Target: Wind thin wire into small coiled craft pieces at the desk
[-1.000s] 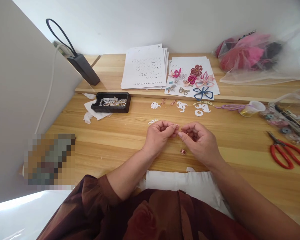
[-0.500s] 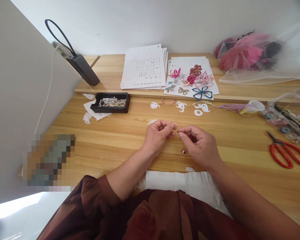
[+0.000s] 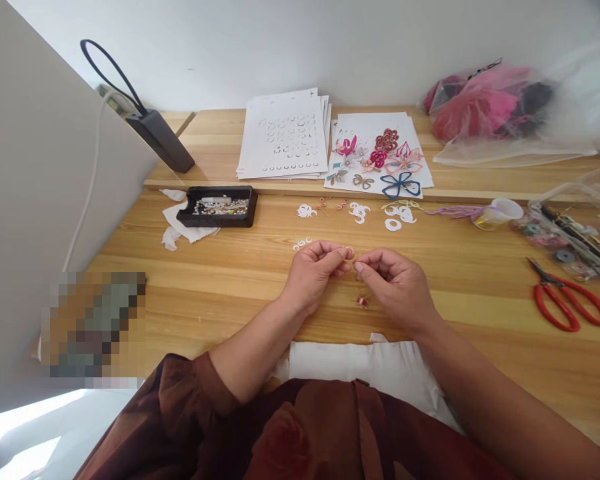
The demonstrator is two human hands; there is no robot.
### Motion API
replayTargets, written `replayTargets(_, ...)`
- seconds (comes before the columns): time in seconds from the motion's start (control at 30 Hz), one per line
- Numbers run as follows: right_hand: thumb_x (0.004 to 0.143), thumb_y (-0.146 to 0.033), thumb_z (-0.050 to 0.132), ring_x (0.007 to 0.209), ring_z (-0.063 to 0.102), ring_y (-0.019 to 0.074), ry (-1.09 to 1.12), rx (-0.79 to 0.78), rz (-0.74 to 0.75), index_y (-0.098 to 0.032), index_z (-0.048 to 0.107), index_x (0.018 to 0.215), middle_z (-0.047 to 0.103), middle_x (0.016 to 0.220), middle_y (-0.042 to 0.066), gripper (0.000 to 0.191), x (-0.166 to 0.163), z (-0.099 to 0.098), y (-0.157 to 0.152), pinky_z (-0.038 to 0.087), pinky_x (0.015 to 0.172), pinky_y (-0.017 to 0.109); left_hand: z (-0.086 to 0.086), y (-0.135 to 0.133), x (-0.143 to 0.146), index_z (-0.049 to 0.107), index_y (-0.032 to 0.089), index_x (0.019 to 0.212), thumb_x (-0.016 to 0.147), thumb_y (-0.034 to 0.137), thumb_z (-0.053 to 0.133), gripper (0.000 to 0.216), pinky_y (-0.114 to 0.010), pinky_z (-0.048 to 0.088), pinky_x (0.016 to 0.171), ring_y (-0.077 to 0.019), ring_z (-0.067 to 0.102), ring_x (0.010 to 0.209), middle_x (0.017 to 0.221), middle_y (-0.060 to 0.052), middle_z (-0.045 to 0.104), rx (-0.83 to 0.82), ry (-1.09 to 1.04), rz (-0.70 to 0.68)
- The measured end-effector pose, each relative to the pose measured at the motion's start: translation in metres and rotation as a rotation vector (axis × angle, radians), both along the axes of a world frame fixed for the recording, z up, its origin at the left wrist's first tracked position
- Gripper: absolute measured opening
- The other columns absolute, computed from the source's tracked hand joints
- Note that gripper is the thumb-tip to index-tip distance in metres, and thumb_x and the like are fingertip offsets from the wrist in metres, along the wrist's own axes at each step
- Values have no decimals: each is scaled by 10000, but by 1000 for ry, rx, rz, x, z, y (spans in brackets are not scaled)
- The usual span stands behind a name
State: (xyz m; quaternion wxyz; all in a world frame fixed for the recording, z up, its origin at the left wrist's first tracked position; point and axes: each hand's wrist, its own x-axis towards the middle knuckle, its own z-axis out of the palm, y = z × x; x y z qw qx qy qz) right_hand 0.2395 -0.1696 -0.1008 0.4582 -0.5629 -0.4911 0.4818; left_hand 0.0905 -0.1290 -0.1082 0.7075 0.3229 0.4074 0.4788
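Right of the black bead tray (image 3: 245,217), what is going on at the wooden table (image 3: 190,267)?

Two bare hands are working close together. The left hand (image 3: 313,277) is curling nearly shut, its thumb and forefinger pinching a tiny copper curl (image 3: 349,251).

And the right hand (image 3: 397,287)?

It is half curled, with its fingertips (image 3: 359,267) reaching in just beside that curl. Whether it is gripping anything, I cannot tell.

What is lying near them?

A small copper coil (image 3: 363,301) is sitting on the wood just below the right hand's fingertips. White paper curls (image 3: 303,244) are lying just beyond the left hand, on the tray's side.

How much room are the hands getting?

A fair amount. They are working well apart from the tray, and red-handled scissors (image 3: 565,300) are lying far off on its opposite side, near the table's right edge. A white cushion (image 3: 365,367) is pressing against the table's near edge beneath the forearms, while a raised wooden shelf (image 3: 300,190) is running behind the tray, carrying punched white sheets (image 3: 290,107).
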Motion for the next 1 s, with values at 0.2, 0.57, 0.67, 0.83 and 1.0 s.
replayTargets(0.2, 833, -387, 736, 570, 603, 128, -57, 40, -35, -196, 682, 832, 712, 744, 24, 199, -1, 1, 2, 543, 435, 232, 0, 0, 0, 698, 133, 780, 703, 335, 845, 261, -213, 479, 653, -68, 598, 646, 836, -30, 715, -28, -55, -40)
replayTargets(0.57, 834, -319, 699, 548, 540, 123, -92, 128, -109, -219, 642, 774, 620, 661, -9, 130, -1, 7, 3, 476, 470, 245, 3, 0, -1, 685, 138, 763, 667, 337, 862, 283, -214, 458, 638, -74, 598, 652, 835, -32, 723, -14, 16, 17)
replayTargets(0.67, 822, -292, 707, 550, 517, 116, -102, 142, -115, -214, 634, 766, 615, 652, -11, 121, 0, 6, 4, 432, 481, 243, 3, 0, -1, 684, 137, 770, 672, 335, 866, 286, -209, 463, 633, -67, 596, 641, 840, -32, 727, -28, -24, -16)
replayTargets(0.83, 818, -302, 708, 553, 485, 105, -105, 127, -141, -200, 634, 757, 576, 623, -22, 140, 3, 4, 9, 389, 512, 243, 3, 2, -4, 693, 128, 790, 679, 319, 873, 285, -173, 450, 578, -49, 595, 605, 829, -26, 718, -112, -115, -109)
replayTargets(1.0, 822, -316, 705, 582, 498, 109, -99, 141, -153, -197, 630, 771, 592, 656, -17, 149, 7, 2, 12, 394, 540, 247, 6, 2, -5, 684, 117, 761, 676, 278, 878, 266, -160, 444, 552, -41, 587, 587, 805, -24, 702, -159, -166, -229)
